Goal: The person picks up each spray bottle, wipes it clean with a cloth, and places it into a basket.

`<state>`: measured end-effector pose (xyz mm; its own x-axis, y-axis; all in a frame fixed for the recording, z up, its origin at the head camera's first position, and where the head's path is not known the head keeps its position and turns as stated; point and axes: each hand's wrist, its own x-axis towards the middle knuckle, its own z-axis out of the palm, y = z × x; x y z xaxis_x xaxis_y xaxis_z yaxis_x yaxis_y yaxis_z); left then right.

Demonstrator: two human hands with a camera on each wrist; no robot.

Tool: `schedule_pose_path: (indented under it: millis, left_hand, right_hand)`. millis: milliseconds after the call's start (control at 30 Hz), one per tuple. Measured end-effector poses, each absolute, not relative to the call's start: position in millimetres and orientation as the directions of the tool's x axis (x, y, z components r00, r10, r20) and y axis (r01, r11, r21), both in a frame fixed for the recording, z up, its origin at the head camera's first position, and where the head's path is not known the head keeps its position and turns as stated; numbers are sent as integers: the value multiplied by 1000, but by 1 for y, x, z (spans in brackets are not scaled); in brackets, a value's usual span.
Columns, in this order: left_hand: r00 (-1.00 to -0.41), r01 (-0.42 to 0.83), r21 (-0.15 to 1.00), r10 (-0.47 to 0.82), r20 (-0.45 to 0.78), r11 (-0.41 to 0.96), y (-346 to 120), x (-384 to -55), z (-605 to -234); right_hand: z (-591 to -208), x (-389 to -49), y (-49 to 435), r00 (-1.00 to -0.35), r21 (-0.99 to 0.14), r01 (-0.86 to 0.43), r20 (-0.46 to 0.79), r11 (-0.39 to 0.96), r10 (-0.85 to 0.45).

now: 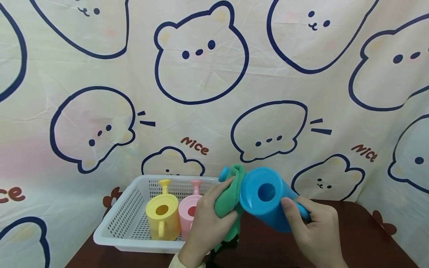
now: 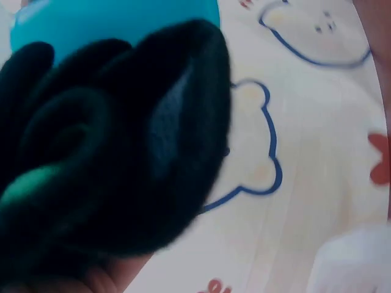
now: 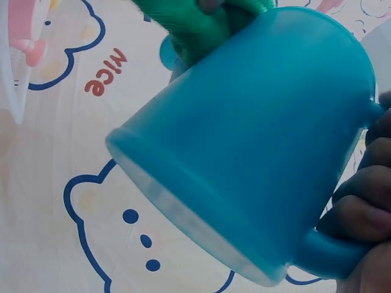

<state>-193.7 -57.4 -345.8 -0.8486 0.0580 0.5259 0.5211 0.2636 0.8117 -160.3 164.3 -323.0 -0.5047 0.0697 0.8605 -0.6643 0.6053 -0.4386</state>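
Observation:
A blue watering can is held up above the dark tabletop, tilted, its round top hole facing me. My right hand grips it by the handle, fingers curled round it in the right wrist view. In my left hand is a bunched green cloth, which lies against the can's left side. The can's blue spout head shows just beyond the cloth. Close up in the left wrist view, the cloth looks dark and covers much of the can.
On the left of the dark brown table stands a white perforated basket. Inside it are a yellow watering can and a pink watering can, the latter partly behind my left hand. A cartoon-printed sheet hangs behind.

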Motion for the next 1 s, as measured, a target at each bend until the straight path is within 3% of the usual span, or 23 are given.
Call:
schedule_pose_path:
  millis: [267,500,633,867,1000]
  left_hand:
    - [-883,459,889,115,455,8,-59,-183,-338]
    - [-860,509,860,26,509,-34,-49,-180,-340]
    - [-775,624,779,-77,628,62,-37,-180,-345]
    - [-516,804,527,-118,849,275,-28,-181,-353]
    - [-464,828,470,-96,880,306,-26,-180,-354]
  right_hand:
    - [-320,-159,166,-657,-629,-583,737,513,158]
    - [-318,-160,165,-685,-684,-548,697,481,211]
    - [-318,-160,164,-694,-720,-537,673,439,255]
    - [-317,-160,164,-729,-801,-540,598,256,333]
    - [-315,-160,164,-745,-826,-530,562,192,359]
